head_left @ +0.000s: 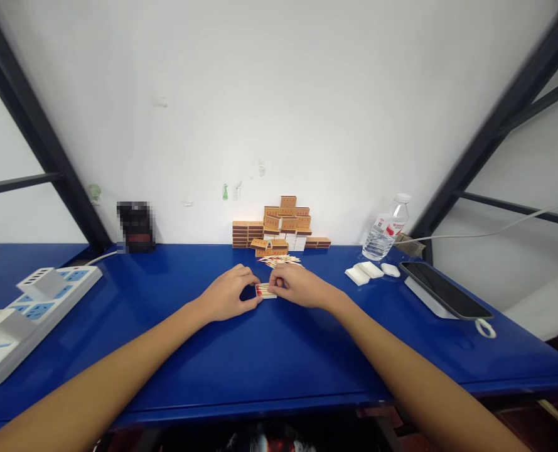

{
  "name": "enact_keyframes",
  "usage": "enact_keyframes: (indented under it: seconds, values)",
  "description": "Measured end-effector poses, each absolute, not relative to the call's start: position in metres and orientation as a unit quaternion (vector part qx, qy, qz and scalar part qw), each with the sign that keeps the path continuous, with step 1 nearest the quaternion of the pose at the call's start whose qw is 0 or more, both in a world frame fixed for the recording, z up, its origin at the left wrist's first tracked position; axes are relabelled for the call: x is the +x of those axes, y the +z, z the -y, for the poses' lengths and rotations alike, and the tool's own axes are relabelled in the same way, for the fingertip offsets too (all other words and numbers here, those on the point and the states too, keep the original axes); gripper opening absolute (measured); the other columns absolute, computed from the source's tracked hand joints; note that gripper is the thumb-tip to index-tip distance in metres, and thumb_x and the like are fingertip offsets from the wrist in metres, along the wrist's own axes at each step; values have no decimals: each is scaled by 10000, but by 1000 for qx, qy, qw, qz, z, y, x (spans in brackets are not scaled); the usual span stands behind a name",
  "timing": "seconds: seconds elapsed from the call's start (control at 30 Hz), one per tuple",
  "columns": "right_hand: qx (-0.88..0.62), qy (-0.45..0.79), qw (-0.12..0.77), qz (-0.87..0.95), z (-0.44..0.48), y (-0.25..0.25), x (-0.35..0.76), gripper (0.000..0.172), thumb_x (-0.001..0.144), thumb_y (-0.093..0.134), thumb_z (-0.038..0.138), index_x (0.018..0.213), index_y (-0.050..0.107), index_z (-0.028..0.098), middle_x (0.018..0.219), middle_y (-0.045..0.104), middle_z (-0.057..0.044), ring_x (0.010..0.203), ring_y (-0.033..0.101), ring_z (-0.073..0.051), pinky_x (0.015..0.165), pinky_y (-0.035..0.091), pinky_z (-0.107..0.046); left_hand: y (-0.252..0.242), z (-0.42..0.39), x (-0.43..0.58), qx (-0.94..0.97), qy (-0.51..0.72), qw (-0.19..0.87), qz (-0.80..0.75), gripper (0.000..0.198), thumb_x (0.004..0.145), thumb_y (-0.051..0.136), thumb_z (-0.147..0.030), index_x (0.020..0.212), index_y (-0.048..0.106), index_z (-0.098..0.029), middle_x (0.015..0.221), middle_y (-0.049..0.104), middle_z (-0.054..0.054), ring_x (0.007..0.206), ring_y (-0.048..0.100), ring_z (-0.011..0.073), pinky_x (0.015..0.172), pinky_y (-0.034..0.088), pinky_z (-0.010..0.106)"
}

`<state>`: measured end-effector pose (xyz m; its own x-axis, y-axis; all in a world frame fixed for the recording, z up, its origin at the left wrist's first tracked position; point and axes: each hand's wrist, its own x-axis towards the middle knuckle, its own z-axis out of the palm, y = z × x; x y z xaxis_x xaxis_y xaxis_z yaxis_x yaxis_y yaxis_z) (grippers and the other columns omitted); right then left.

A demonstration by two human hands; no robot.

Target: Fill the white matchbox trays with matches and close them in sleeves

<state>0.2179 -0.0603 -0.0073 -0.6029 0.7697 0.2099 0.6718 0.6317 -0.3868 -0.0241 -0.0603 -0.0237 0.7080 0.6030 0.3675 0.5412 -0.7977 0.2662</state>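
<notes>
A big white wall stood at the back. In front of it lay a long, shiny blue table. Slanted black metal bars rose on both sides of the table.

At the left edge sat a wide white power strip with blue sockets. On the right, a flat black phone leaned on a white stand. Against the wall in the middle was a pile of brown cardboard matchboxes, stacked up like a little hill. A clear plastic water bottle with a white cap stood to the right of the pile, and a few little white blocks lay near it.

Both bare arms reached out to the middle of the table. The left hand and the right hand met just in front of the pile. Between them was a small open box of red-tipped matches, low over the table top. The fingers of each hand were curled in and pinched one end of it, the left hand on its left end and the right hand on its right end. Just behind the hands, a small heap of loose matches lay on the table.
</notes>
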Motion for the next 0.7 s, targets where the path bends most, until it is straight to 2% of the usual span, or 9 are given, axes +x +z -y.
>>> enact_keyframes:
  seconds: [0.43, 0.7]
  values:
    - [-381, 121, 211, 892, 61, -14, 213, 64, 954, 640, 195, 899, 664, 175, 792, 612, -7, 754, 523, -143, 692, 351, -257, -20, 63, -22, 923, 216, 66, -311, 186, 933, 663, -341, 1056, 668, -201, 1006, 674, 71, 995, 596, 253, 884, 515, 393]
    - [-371, 112, 213, 897, 61, -5, 217, 96, 951, 631, 202, 917, 719, 194, 814, 620, -25, 758, 534, -157, 695, 365, -265, -20, 63, -22, 921, 220, 68, -315, 206, 931, 671, -345, 1081, 674, -205, 1033, 681, 77, 1012, 605, 259, 890, 520, 404]
